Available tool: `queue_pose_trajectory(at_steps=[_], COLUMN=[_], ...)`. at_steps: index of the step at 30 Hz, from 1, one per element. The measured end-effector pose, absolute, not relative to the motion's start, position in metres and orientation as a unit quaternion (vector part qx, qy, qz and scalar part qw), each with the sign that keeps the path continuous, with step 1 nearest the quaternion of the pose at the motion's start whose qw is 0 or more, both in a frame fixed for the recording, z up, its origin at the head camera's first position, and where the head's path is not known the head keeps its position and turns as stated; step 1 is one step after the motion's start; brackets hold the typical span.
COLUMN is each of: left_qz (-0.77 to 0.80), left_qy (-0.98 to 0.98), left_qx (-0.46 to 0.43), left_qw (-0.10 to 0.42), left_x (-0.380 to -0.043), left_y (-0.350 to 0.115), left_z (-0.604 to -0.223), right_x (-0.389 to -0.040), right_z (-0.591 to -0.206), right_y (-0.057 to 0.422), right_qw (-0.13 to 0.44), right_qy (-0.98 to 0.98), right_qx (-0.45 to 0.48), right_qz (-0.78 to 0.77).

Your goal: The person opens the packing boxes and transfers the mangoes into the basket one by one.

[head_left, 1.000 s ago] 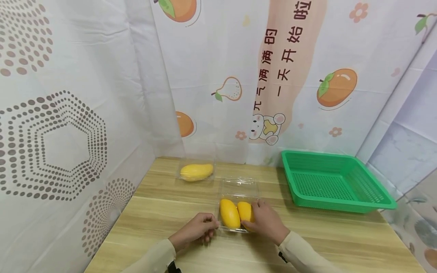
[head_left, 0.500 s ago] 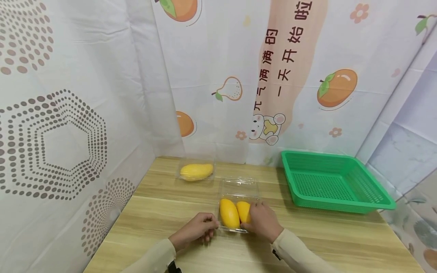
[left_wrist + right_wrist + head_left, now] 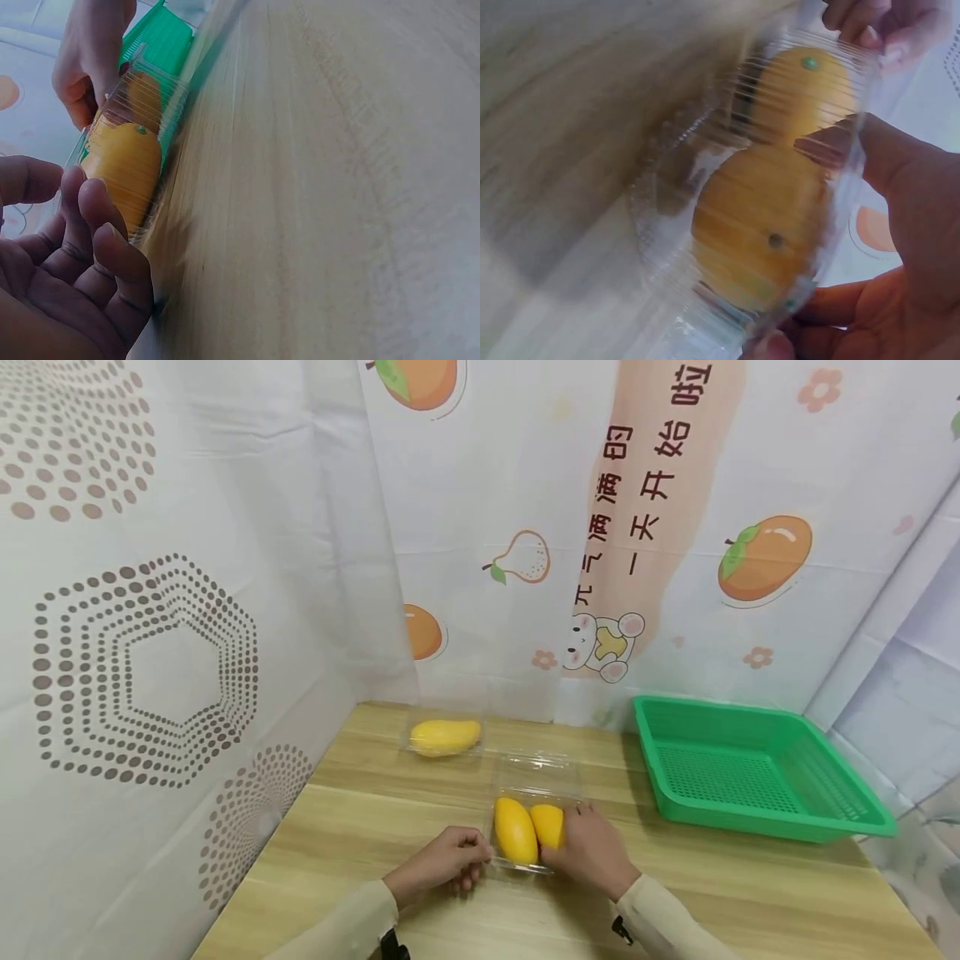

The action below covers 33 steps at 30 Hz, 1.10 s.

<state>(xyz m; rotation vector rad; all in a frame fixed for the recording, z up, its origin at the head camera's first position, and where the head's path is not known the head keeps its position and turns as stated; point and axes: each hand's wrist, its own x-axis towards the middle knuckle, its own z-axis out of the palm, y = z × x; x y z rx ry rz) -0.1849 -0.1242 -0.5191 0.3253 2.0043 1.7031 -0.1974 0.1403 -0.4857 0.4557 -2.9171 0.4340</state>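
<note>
Left hand (image 3: 442,860) pinches box (image 3: 536,774) at corner; right hand (image 3: 597,853) grips right mango (image 3: 547,823), 1 of 2 inside, fingers curled round.

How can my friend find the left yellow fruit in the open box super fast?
Start at the wooden table and find the clear plastic box with its lid folded back, just beside the left hand. Inside, the left fruit lies next to the right fruit. In the head view, no hand covers yours, while the right hand partly hides its neighbour.

Lettering (image 3: 657,485) on the cloth (image 3: 468,468) reads "元气满满的 一天开始啦".
</note>
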Motion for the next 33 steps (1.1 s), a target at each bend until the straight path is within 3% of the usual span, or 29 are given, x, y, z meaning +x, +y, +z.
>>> queue_pose_trajectory(at_steps=[33], left_qz=[0.623], left_qy=[0.732], left_qx=[0.121], left_qw=[0.247], left_x=[-0.187], left_y=[-0.121], left_z=[-0.522], right_x=[-0.196], right_z=[-0.454], right_y=[0.163], right_qw=[0.077], right_qy=[-0.953], right_qx=[0.174], right_qz=[0.236])
